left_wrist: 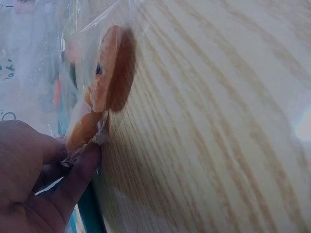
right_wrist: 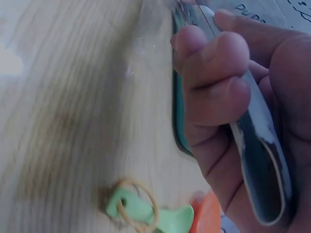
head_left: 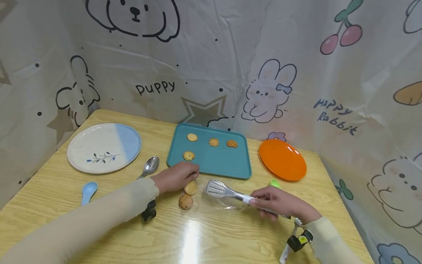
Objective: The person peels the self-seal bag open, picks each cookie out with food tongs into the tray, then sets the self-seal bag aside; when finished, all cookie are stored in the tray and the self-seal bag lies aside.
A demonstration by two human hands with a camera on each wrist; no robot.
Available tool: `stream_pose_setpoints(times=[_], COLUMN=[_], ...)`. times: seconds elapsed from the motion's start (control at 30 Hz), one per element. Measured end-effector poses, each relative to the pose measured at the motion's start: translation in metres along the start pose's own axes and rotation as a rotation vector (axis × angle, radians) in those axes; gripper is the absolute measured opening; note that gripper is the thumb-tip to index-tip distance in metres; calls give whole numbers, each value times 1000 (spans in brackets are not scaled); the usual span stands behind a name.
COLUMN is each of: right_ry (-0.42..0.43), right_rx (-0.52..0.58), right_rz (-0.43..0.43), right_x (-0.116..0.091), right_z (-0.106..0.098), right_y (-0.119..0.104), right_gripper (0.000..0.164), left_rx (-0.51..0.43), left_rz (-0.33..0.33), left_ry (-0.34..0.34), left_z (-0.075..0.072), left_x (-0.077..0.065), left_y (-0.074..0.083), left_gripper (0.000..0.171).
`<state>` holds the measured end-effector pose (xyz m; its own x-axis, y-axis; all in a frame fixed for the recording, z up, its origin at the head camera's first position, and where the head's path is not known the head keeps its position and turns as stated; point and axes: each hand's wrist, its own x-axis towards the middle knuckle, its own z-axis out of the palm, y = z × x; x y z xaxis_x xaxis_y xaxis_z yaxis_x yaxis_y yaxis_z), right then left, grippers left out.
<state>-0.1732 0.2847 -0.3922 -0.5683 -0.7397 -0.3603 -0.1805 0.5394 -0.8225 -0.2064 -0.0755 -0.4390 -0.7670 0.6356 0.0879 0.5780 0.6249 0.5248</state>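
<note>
My left hand (head_left: 178, 177) pinches the edge of a clear plastic bag (left_wrist: 80, 48) between thumb and fingers. Inside the bag are a pale cookie (head_left: 191, 188) and a round cookie with dark specks (head_left: 186, 201), low over the wooden table. In my right hand (head_left: 275, 201) are metal tongs (head_left: 235, 195), gripped by the handle, their slotted head pointing left above the bag's clear film. Beyond both hands lies a teal tray (head_left: 217, 165) bearing several cookies of different shapes, among them a ring-like cookie (head_left: 189, 156) close to my left hand.
On the left are a white-and-blue plate (head_left: 102, 137), a metal spoon (head_left: 151, 165) and a light blue spoon (head_left: 89, 190). An orange plate (head_left: 283, 159) stands at the right. A green spoon (right_wrist: 170, 218) with a rubber band (right_wrist: 154, 206) lies near my right hand. Printed cloth (head_left: 211, 66) hangs behind.
</note>
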Motion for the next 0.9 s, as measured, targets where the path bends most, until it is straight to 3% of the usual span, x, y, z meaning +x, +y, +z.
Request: stream_pose_setpoints(times=[0.33, 0.53, 0.7, 0.9], right_ry=[-57, -65, -58, -40], right_rx=[89, 18, -18, -24], right_rz=[-45, -50, -4, 24], right_x=[-18, 3, 24, 31], right_z=[-10, -2, 5, 8], right_y=[0, -8, -10, -4], right_gripper=[28, 27, 29, 31], left_rx=[1, 4, -3, -1], left_rz=[-2, 11, 23, 24], left_ry=[1, 8, 9, -2], left_z=[-3, -4, -3, 0], left_x=[2, 2, 0, -1], left_y=[-1, 1, 1, 0], left_gripper=[15, 16, 15, 16])
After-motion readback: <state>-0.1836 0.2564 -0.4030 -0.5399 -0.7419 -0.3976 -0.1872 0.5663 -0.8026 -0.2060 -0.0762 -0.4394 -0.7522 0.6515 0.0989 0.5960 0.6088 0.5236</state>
